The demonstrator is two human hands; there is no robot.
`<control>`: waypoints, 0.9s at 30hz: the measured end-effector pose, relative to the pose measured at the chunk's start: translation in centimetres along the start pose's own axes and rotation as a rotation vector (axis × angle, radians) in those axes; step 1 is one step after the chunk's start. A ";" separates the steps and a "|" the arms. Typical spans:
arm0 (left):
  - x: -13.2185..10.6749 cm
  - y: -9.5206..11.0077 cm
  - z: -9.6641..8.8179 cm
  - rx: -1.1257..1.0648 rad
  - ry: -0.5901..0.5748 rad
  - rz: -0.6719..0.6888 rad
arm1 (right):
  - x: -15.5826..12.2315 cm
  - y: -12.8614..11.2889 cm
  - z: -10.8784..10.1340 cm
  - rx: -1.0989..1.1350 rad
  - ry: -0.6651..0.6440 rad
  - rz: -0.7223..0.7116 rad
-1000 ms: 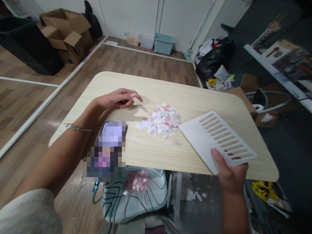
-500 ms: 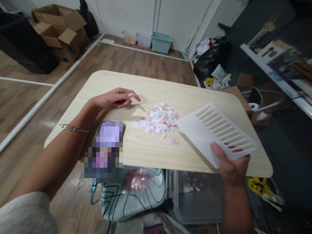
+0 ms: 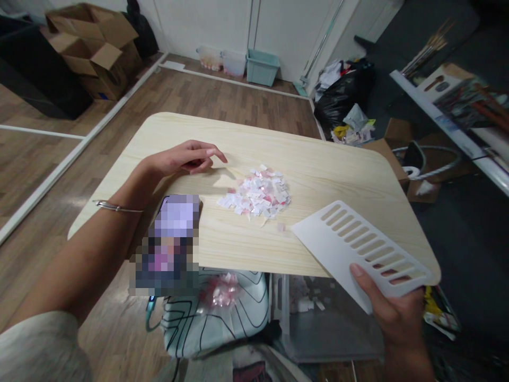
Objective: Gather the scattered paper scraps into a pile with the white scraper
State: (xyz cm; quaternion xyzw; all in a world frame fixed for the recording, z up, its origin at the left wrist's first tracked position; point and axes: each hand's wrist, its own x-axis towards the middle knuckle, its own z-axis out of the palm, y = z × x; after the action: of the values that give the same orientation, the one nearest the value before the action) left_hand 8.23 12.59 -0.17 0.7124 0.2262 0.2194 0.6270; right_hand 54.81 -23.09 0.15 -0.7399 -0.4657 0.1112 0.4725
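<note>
A loose pile of small white and pink paper-like pieces [image 3: 258, 193] lies mid-table, with one pinkish piece [image 3: 281, 227] apart on the near side. My left hand [image 3: 191, 158] rests to the left of the pile, holding nothing, its index finger stretched out and the others partly bent. In my right hand [image 3: 392, 307] is a flat white slotted plastic plate [image 3: 332, 241], thumb on top and fingers hidden underneath. The plate slants over the table's near right edge, its far left corner near the pile but apart from it. A phone [image 3: 175, 217], partly blurred out, lies below my left forearm.
The pale wooden table [image 3: 318, 164] has rounded corners. Below its near edge are a patterned cushion [image 3: 250, 318] bearing pink and white bits [image 3: 222, 291] and a clear plastic bin [image 3: 338, 342] containing scraps. Cardboard boxes [image 3: 107, 71] and a black bag [image 3: 342, 103] stand beyond.
My right hand has drawn the slotted plate toward me and slightly right, away from the pile. My left hand stays almost where it was, and the pile looks the same.
</note>
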 end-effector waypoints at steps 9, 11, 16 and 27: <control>-0.2 0.5 0.3 0.072 0.029 -0.033 | -6.7 -4.5 3.8 0.041 0.109 0.061; -0.1 0.4 0.2 0.064 0.020 -0.018 | -8.6 -5.0 5.0 0.081 0.132 0.112; 0.1 0.3 0.2 0.015 0.006 0.022 | -11.2 -3.1 5.6 0.196 0.215 0.236; 0.1 0.1 0.1 0.015 0.030 0.004 | -13.8 -5.4 6.4 0.161 0.162 0.365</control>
State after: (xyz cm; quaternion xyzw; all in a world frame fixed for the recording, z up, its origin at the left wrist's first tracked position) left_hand 8.33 12.58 -0.11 0.7142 0.2360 0.2296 0.6177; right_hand 40.33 -29.53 -2.76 -0.7783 -0.2740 0.1719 0.5381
